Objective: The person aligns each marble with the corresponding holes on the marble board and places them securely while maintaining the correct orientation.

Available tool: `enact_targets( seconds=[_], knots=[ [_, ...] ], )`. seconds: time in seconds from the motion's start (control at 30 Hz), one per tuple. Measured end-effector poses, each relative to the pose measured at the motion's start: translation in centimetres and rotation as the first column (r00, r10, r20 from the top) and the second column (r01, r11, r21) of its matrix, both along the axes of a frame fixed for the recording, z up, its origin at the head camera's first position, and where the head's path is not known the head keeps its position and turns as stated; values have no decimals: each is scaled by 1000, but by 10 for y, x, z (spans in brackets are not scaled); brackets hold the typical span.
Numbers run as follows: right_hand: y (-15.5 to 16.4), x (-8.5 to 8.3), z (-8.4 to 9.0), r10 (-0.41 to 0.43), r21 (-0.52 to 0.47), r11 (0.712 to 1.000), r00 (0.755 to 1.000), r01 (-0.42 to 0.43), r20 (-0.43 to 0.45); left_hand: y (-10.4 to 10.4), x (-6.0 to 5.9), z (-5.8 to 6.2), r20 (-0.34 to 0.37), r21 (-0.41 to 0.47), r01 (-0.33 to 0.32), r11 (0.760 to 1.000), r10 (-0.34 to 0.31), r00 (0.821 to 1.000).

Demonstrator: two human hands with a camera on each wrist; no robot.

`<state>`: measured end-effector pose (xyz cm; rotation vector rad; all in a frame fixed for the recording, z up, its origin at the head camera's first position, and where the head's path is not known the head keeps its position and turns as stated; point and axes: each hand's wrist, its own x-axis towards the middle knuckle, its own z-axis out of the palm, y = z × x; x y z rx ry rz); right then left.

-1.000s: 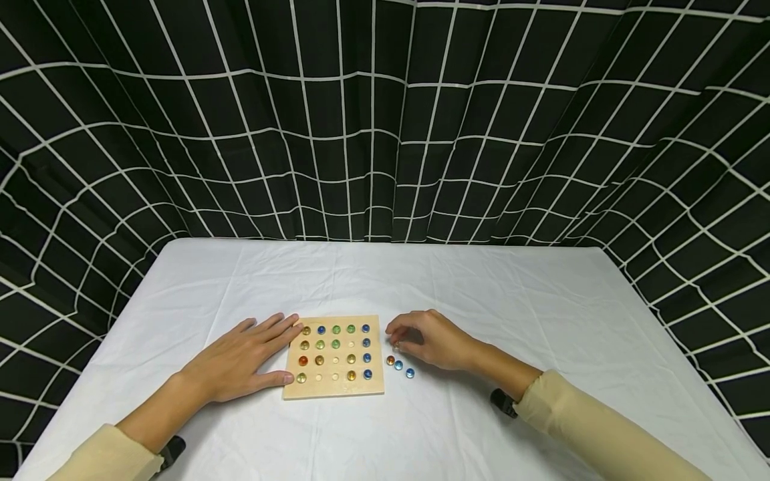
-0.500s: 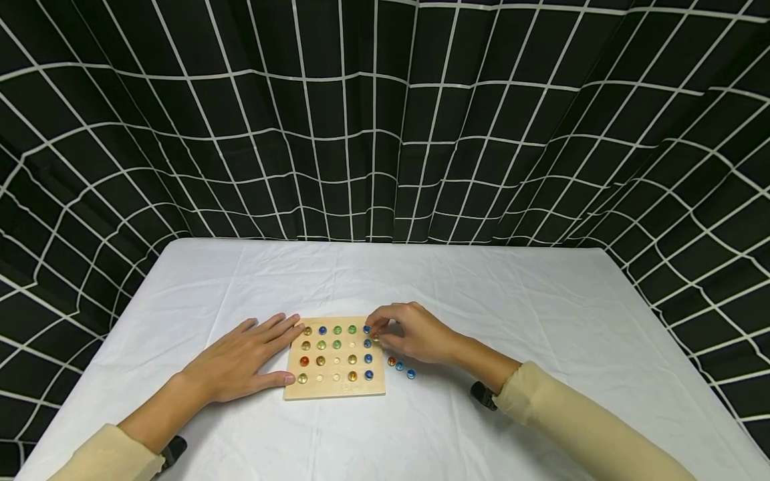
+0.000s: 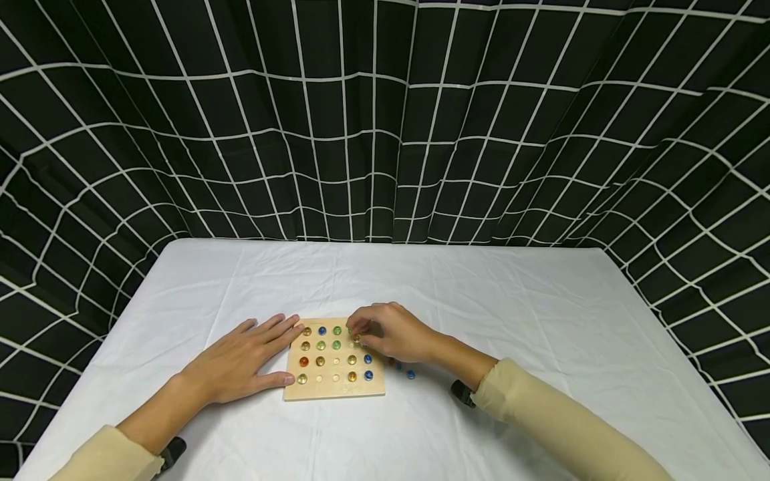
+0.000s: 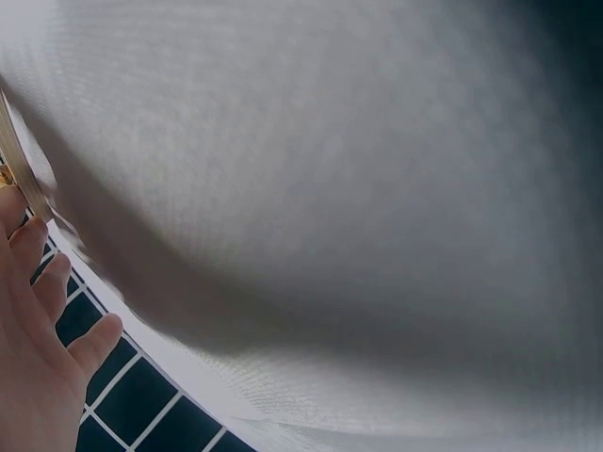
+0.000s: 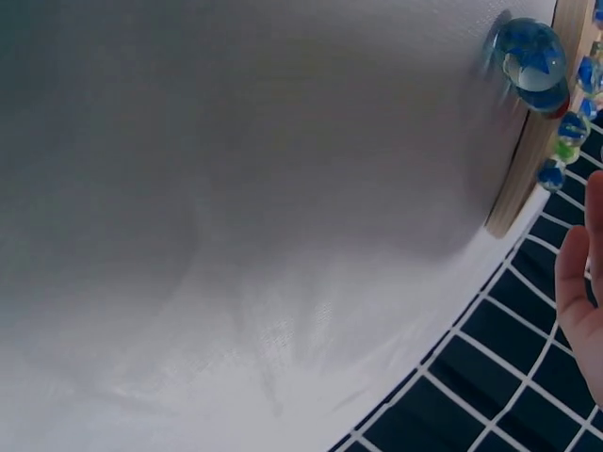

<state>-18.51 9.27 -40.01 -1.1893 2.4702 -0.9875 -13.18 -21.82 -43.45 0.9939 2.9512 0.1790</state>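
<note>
A square wooden board with rows of shallow holes lies on the table, and glass marbles in blue, green, amber and red fill most of them. My left hand rests flat along the board's left side, its fingertips and thumb at the edge. Above the board's upper right part, my right hand pinches an amber-tinted clear marble between thumb and fingers, close to an unfilled hole in the second row. That hand covers some marbles of the right column. Blue marbles show beside the board's edge in the right wrist view.
Several loose marbles lie just right of the board, partly behind my right hand, with a blue marble at the near end. A white cloth covers the table. A black curtain with white grid lines surrounds its far side and flanks.
My right hand has moved left from beside the loose marbles to over the board, carrying the pinched marble. My left hand has stayed in place.
</note>
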Motion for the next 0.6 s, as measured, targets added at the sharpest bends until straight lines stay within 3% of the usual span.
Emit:
enact_targets(
  seconds=[0.6],
  knots=[
    [-10, -4, -7, 2, 70, 998, 1000, 0, -27, 0, -1, -1, 7, 10, 7, 1000, -7, 1000]
  ],
)
